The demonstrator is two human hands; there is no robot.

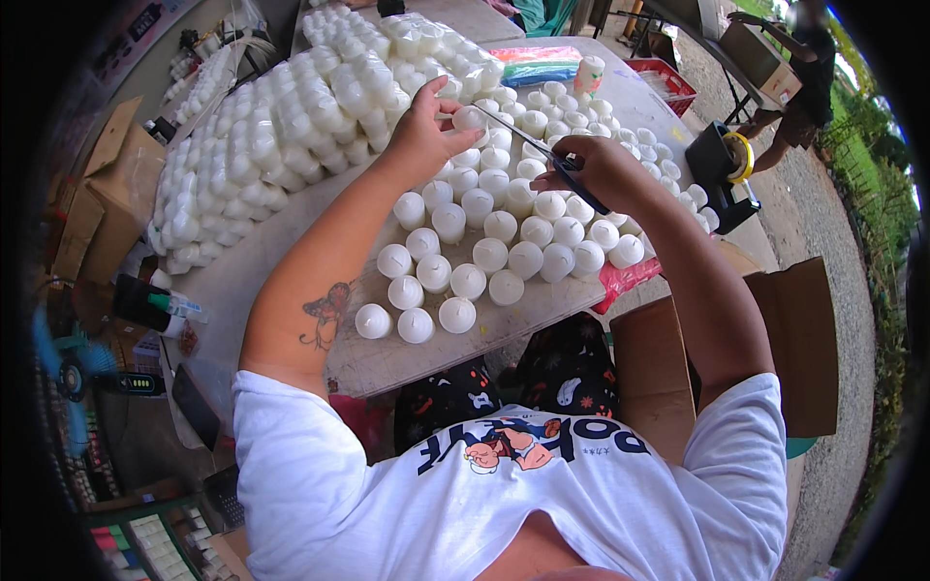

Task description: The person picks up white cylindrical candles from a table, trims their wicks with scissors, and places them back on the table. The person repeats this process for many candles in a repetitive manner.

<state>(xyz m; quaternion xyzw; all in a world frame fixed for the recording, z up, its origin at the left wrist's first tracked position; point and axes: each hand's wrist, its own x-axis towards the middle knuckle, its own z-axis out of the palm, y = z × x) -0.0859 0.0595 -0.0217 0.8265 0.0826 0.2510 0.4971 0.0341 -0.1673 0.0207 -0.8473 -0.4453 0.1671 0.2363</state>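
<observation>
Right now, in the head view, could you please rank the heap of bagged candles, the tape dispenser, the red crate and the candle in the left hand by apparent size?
1. Heap of bagged candles
2. Tape dispenser
3. Red crate
4. Candle in the left hand

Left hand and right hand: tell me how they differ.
The left hand holds a white candle; the right hand grips scissors. The left hand also sits higher in the picture than the right hand. Both are bare and over the table.

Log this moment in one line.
Left hand: holding white candle | Right hand: holding scissors, tips near candle | Table: loose candles, bagged candles
</observation>
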